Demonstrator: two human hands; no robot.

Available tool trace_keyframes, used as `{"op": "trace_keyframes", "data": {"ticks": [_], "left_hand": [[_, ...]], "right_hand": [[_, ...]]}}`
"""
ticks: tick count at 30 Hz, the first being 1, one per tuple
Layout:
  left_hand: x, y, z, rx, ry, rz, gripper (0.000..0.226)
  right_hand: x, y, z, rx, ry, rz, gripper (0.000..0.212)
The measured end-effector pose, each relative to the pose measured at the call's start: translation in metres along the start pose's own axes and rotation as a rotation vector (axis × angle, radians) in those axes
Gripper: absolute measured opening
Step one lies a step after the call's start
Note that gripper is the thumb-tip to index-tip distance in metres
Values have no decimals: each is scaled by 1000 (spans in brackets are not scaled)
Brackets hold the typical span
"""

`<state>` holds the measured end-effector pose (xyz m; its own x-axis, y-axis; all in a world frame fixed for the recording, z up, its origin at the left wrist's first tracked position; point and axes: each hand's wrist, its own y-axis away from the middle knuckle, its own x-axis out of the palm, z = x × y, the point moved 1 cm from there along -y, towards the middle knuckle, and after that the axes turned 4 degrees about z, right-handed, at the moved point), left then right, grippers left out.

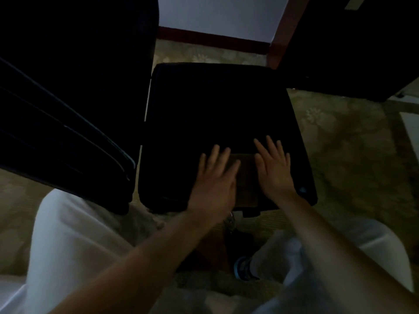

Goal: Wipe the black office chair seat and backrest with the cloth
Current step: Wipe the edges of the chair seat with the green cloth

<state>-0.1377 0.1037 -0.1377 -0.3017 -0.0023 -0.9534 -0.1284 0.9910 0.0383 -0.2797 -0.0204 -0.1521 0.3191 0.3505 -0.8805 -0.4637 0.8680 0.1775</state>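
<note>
Head view, in dim light: both hands lie palm down on the black chair's seat [215, 105], side by side with a narrow gap between them. The left hand [213, 177] is spread flat, fingers straight and a little apart, and it grips nothing. It presses on the left part of a brownish cloth [246, 177], and its outline is slightly blurred. The right hand [275, 171] is likewise flat and wide open, fingers fanned. Its thumb side rests on the right edge of the cloth, while its fingertips reach past the cloth onto bare seat.

The cloth shows only in the strip between the two hands — a folded, roughly rectangular piece lying flat. It runs from just beneath the fingertips back toward the wrists, where it meets the edge of the seat nearest the person. How far it extends under either palm cannot be told.

To the left of the left hand, well apart from it, the black backrest [68, 87] stands as a tall dark slab with pale lines along its frame. Beyond the fingertips the seat stretches away to a patterned carpet [351, 143], a dark red skirting board [210, 39] and a pale wall [215, 14]. Below the forearms are white trousers [68, 245] and, under the right wrist, a shoe [243, 268] with a blue edge.
</note>
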Motion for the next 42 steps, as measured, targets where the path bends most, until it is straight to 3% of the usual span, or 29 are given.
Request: {"op": "trace_keyframes", "data": {"ticks": [5,15,19,24,27,34,42], "left_hand": [[36,-4,-24,-143,-93,129,69],[37,12,9,-150,-196,124,63],[29,21,23,-196,-159,118,63],[22,6,4,-338,112,39,69],[30,-3,-5,-396,1,57,65],[31,9,13,-260,-139,127,63],[24,25,48,-222,-160,111,59]], "right_hand": [[5,-4,-22,-76,85,45,71],[17,7,-14,-49,175,-15,69],[23,5,2,27,245,15,63],[23,-4,12,0,331,63,55],[28,-5,16,23,305,70,55],[34,-2,16,27,232,-24,54],[40,-4,17,12,352,-29,58]]}}
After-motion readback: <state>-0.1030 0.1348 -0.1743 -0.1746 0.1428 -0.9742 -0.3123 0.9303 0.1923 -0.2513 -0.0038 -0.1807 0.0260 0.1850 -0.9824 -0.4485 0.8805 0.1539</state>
